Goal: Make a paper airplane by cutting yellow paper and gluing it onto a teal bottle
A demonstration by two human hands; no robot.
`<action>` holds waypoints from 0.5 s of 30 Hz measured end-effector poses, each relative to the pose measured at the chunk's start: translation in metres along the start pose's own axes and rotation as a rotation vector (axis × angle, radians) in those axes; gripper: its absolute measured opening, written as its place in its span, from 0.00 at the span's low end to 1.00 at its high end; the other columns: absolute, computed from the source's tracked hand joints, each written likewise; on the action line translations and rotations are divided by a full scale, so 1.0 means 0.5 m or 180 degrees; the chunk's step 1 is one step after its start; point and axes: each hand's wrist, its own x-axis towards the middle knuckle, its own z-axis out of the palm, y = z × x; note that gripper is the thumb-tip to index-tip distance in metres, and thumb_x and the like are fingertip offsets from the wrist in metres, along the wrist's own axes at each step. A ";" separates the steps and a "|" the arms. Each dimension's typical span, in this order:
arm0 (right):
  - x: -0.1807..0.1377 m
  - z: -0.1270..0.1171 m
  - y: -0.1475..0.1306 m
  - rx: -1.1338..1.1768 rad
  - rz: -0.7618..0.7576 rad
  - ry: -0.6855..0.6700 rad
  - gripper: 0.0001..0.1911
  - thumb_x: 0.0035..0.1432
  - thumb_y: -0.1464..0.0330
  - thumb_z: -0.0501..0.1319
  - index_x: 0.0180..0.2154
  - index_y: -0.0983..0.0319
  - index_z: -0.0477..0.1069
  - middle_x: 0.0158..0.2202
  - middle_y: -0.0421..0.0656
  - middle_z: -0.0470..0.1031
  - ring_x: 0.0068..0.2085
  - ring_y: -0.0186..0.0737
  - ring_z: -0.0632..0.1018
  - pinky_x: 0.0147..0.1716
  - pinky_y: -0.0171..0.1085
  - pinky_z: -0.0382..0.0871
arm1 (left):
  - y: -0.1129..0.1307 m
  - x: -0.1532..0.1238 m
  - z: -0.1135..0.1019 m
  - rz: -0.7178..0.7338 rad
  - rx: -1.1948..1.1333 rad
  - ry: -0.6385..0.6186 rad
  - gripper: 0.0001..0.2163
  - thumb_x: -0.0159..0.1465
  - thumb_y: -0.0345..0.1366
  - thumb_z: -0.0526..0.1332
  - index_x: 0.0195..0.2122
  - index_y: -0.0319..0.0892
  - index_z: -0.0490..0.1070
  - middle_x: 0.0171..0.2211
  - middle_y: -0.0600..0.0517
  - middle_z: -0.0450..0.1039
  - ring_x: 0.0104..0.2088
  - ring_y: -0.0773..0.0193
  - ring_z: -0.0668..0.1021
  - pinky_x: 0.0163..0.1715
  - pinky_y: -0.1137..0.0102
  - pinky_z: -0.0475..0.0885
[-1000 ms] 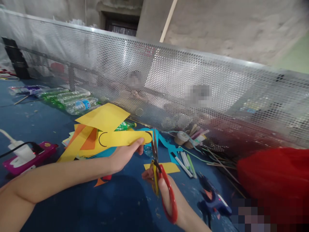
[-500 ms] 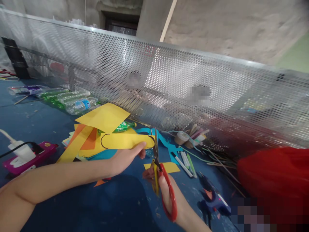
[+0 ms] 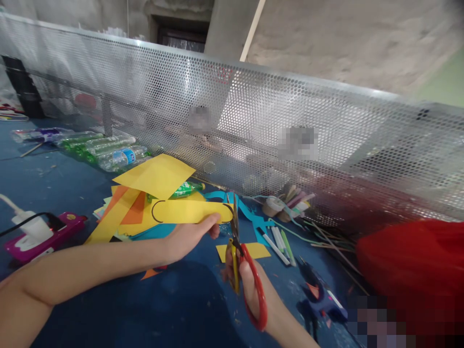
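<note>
Pinched between the thumb and fingers of my left hand (image 3: 197,234) is a yellow paper strip (image 3: 184,211), held level above the table. Black curved lines are drawn at both of its ends. My right hand (image 3: 250,285) grips scissors (image 3: 235,237) with red and yellow handles, points upward. Their blades are slightly apart at the strip's right end, beside the black curve. Whether the paper lies between the blades I cannot tell. Below them, a small yellow paper piece (image 3: 259,250) rests on the table.
Colored paper sheets (image 3: 132,210) and several plastic bottles (image 3: 123,157) lie left of centre. A pink power strip (image 3: 68,222) sits far left. Markers (image 3: 277,244) and a blue glue gun (image 3: 322,299) are at right, near red fabric (image 3: 416,261). A perforated metal screen (image 3: 232,111) stands behind.
The fingers of my right hand have shifted a little on the scissors handles. The strip and my left hand look the same.
</note>
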 end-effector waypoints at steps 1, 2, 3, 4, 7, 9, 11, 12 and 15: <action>0.000 0.001 0.000 0.0058 0.0068 -0.0012 0.27 0.60 0.45 0.43 0.34 0.61 0.64 0.27 0.42 0.67 0.27 0.38 0.69 0.31 0.37 0.70 | -0.001 0.000 0.000 -0.0010 0.0003 -0.0009 0.21 0.63 0.52 0.48 0.21 0.46 0.67 0.26 0.53 0.72 0.34 0.59 0.73 0.43 0.67 0.64; 0.000 0.001 -0.001 0.0115 0.0129 -0.0026 0.27 0.60 0.45 0.43 0.35 0.60 0.64 0.26 0.40 0.65 0.25 0.36 0.68 0.30 0.37 0.70 | -0.001 0.001 0.000 -0.0011 0.0003 -0.0011 0.21 0.64 0.52 0.48 0.21 0.46 0.67 0.26 0.52 0.72 0.34 0.59 0.73 0.43 0.67 0.64; 0.000 0.002 -0.004 0.0161 0.0163 -0.0037 0.27 0.59 0.45 0.43 0.35 0.60 0.63 0.25 0.39 0.64 0.24 0.35 0.67 0.28 0.36 0.70 | -0.001 0.001 0.000 -0.0005 0.0005 -0.0007 0.21 0.64 0.52 0.48 0.21 0.46 0.67 0.26 0.52 0.72 0.34 0.59 0.73 0.43 0.67 0.64; 0.001 0.002 -0.007 0.0190 0.0170 -0.0057 0.27 0.59 0.44 0.43 0.36 0.60 0.63 0.25 0.39 0.63 0.23 0.35 0.66 0.27 0.36 0.70 | -0.001 0.002 0.000 0.0007 0.0007 -0.0005 0.21 0.64 0.52 0.48 0.21 0.45 0.67 0.25 0.52 0.72 0.34 0.59 0.73 0.43 0.67 0.64; 0.002 -0.003 -0.019 0.0135 0.0119 -0.0135 0.27 0.58 0.42 0.42 0.33 0.59 0.60 0.22 0.37 0.59 0.21 0.35 0.65 0.22 0.35 0.68 | 0.001 0.003 -0.002 0.0010 -0.0035 -0.0010 0.20 0.64 0.51 0.49 0.21 0.45 0.68 0.25 0.52 0.73 0.33 0.60 0.74 0.42 0.67 0.64; 0.004 -0.008 -0.023 0.0046 0.0096 -0.0186 0.28 0.57 0.42 0.41 0.31 0.59 0.59 0.21 0.36 0.58 0.20 0.34 0.65 0.20 0.34 0.66 | 0.004 0.003 -0.004 -0.0026 -0.0074 -0.0049 0.20 0.64 0.50 0.49 0.21 0.45 0.68 0.26 0.53 0.73 0.33 0.61 0.74 0.42 0.68 0.64; 0.005 -0.013 -0.022 0.0038 0.0177 -0.0216 0.29 0.56 0.41 0.42 0.31 0.60 0.58 0.21 0.36 0.57 0.19 0.33 0.64 0.19 0.34 0.64 | 0.008 0.004 -0.007 -0.0050 -0.0073 -0.0067 0.20 0.64 0.49 0.49 0.22 0.45 0.68 0.26 0.53 0.72 0.33 0.61 0.74 0.42 0.68 0.64; 0.005 -0.015 -0.020 0.0077 0.0241 -0.0221 0.29 0.55 0.40 0.42 0.32 0.60 0.58 0.21 0.35 0.57 0.19 0.32 0.63 0.18 0.34 0.63 | 0.009 0.005 -0.009 -0.0063 -0.0046 -0.0073 0.19 0.64 0.49 0.49 0.21 0.45 0.68 0.26 0.53 0.72 0.33 0.61 0.74 0.42 0.68 0.64; 0.007 -0.018 -0.014 0.0222 0.0384 -0.0210 0.30 0.53 0.39 0.45 0.33 0.60 0.58 0.22 0.34 0.55 0.18 0.30 0.61 0.16 0.33 0.62 | 0.010 0.010 -0.010 -0.0145 -0.0072 0.0011 0.19 0.63 0.48 0.51 0.21 0.44 0.69 0.26 0.52 0.72 0.33 0.61 0.74 0.42 0.67 0.65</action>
